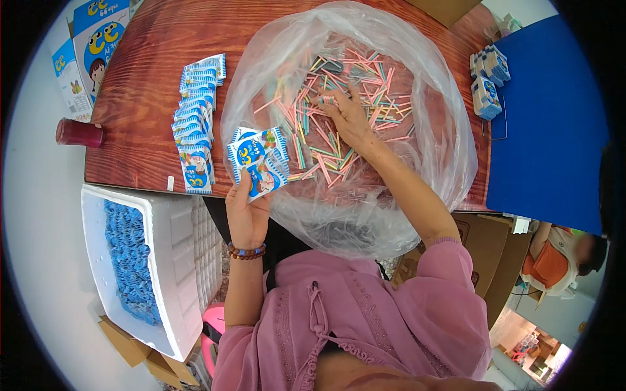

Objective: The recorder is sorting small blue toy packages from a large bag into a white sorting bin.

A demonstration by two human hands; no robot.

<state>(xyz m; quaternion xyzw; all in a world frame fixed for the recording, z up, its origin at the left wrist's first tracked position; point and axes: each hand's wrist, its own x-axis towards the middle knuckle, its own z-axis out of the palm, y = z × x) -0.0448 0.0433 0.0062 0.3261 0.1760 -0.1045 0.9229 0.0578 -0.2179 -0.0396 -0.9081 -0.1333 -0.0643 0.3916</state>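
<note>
My left hand [248, 207] grips several small blue-and-white printed packets [259, 159], fanned out between thumb and fingers at the near left rim of a large clear plastic bag [450, 117]. Inside the spread bag lie many thin pastel sticks [326, 171], in pink, yellow, green and blue. My right hand [349, 120] reaches in among them with curled fingers, and coloured sticks show at its fingertips. A dark grey object [332, 66] rests among the sticks just beyond this hand; its kind is unclear.
An overlapping row of similar packets [195, 124] lies left of the bag on the wood-grain table [147, 85]. A red-lidded jar [79, 133] sits at the left edge. Below it stands a white foam box [173, 260] of blue packets. Packet stacks [488, 98] are at right, near another person [554, 264].
</note>
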